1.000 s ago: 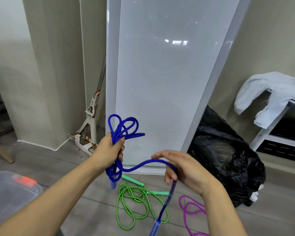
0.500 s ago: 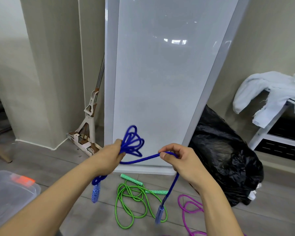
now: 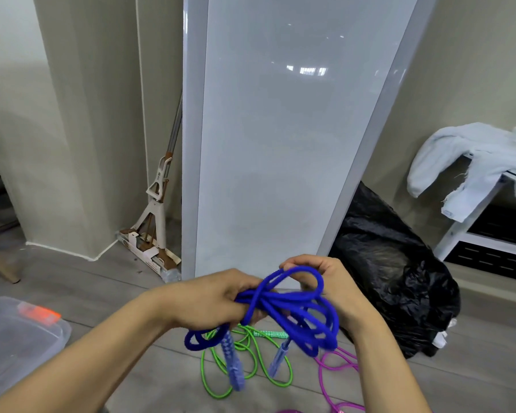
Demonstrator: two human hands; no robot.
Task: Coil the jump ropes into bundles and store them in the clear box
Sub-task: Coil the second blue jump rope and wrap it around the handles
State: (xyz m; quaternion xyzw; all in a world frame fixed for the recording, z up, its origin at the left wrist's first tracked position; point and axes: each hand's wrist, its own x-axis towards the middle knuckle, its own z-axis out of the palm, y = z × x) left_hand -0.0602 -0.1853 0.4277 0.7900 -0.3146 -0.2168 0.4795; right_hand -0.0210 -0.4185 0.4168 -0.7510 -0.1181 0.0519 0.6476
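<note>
A blue jump rope (image 3: 292,308) is gathered into several loops between my hands at chest height. My left hand (image 3: 212,299) grips the bundle at its middle. My right hand (image 3: 328,284) holds the top loop with curled fingers, close beside the left. Two blue handles (image 3: 233,365) dangle under the bundle. On the floor below lie a green jump rope (image 3: 218,380) and a pink jump rope (image 3: 328,371), both loose. The clear box (image 3: 15,341) with an orange latch sits at the lower left, lid on.
A tall white panel (image 3: 280,144) leans on the wall straight ahead, with a mop (image 3: 158,204) to its left. A full black rubbish bag (image 3: 393,272) stands at the right, beside a white rack (image 3: 471,222) draped with a pale cloth. A wooden chair leg (image 3: 0,266) shows far left.
My right hand has come in next to the left and laid the free length onto the bundle as new loops. The bundle dropped lower and the handles now hang beneath it.
</note>
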